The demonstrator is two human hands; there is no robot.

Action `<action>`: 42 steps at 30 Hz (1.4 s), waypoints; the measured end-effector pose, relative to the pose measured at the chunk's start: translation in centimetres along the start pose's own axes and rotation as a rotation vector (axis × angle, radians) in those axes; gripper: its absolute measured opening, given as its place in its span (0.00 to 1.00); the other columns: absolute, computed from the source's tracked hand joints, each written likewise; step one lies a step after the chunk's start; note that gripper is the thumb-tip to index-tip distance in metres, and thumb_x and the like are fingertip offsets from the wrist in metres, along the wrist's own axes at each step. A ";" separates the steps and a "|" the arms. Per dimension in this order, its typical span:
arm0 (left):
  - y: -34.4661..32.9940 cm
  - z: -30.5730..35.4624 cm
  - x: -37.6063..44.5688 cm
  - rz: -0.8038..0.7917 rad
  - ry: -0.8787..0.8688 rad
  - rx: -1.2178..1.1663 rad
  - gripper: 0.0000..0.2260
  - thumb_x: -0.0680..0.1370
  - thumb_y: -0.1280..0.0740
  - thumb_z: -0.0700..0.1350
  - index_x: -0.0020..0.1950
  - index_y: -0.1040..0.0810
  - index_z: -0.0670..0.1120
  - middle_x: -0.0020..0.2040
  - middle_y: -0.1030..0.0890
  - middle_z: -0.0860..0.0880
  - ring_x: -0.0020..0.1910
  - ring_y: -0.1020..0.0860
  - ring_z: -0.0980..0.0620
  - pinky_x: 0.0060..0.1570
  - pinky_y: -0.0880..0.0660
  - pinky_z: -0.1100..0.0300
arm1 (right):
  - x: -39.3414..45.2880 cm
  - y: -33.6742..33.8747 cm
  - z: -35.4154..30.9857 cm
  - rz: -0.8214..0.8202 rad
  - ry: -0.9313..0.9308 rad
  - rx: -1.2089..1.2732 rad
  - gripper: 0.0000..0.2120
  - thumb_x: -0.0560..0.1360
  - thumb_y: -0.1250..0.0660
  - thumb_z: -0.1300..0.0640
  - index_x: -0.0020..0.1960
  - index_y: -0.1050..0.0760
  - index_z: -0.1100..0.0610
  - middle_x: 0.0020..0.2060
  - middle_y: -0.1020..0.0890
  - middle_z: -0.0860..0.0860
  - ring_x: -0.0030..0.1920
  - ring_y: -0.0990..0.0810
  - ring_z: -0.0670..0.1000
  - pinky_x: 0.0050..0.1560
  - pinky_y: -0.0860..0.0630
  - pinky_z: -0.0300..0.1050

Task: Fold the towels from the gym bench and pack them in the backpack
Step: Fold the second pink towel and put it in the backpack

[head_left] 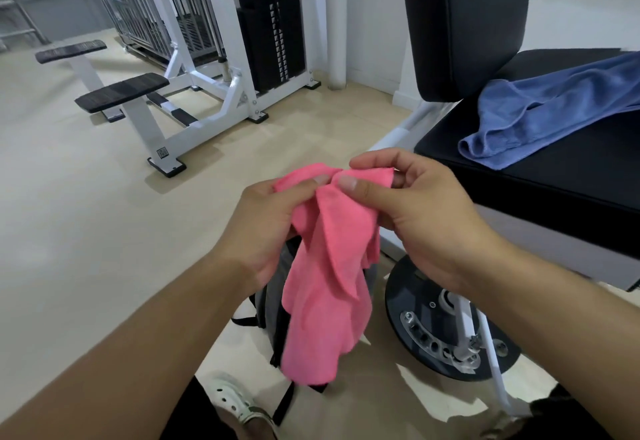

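Here, the left hand [266, 228] and right hand [419, 217] pinch a pink towel [329, 266] by its top edge; it hangs over, and mostly hides, the grey backpack [273, 294] on the floor. A blue towel [547, 117] lies on the gym bench [554, 176], right; a weight machine [221, 58] stands far left.

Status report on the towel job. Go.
Both hands, left and right, pinch the pink towel, unfolded, over the backpack. Blue towel on the bench. Nothing blocking.
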State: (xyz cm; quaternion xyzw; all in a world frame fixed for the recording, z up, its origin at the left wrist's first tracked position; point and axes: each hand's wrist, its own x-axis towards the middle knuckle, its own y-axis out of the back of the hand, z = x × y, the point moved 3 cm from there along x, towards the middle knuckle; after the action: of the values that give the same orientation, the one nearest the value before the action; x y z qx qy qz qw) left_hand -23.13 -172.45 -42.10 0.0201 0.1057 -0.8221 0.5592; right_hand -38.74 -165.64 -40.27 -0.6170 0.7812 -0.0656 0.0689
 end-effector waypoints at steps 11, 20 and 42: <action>-1.0 -1.2 -0.8 -0.034 0.034 -0.061 0.17 0.81 0.33 0.51 0.52 0.14 0.37 0.52 0.15 0.33 0.50 0.14 0.41 0.57 0.17 0.49 | -0.6 0.0 -0.7 0.100 0.291 -0.717 0.13 0.69 0.19 0.53 0.50 0.18 0.48 0.42 0.17 0.43 0.43 0.18 0.40 0.43 0.20 0.35; -1.5 -1.3 -0.6 -0.126 0.043 -0.146 0.13 0.84 0.39 0.41 0.56 0.16 0.39 0.52 0.14 0.40 0.51 0.15 0.48 0.56 0.18 0.54 | 0.4 1.6 -1.3 0.132 0.489 -1.071 0.07 0.72 0.25 0.44 0.45 0.19 0.46 0.58 0.25 0.40 0.62 0.33 0.42 0.57 0.36 0.30; -1.5 -0.7 -1.1 -0.128 -0.085 -0.015 0.15 0.75 0.31 0.49 0.52 0.13 0.39 0.47 0.14 0.40 0.43 0.16 0.48 0.45 0.18 0.56 | 0.5 1.1 -0.6 0.047 0.302 -0.769 0.05 0.77 0.28 0.49 0.44 0.20 0.47 0.33 0.20 0.49 0.31 0.26 0.41 0.33 0.30 0.33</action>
State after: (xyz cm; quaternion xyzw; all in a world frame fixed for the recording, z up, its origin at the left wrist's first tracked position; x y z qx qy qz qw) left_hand -24.12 -170.76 -42.42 -0.0260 0.0892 -0.8555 0.5095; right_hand -40.04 -165.88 -39.88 -0.5630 0.7641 0.1428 -0.2807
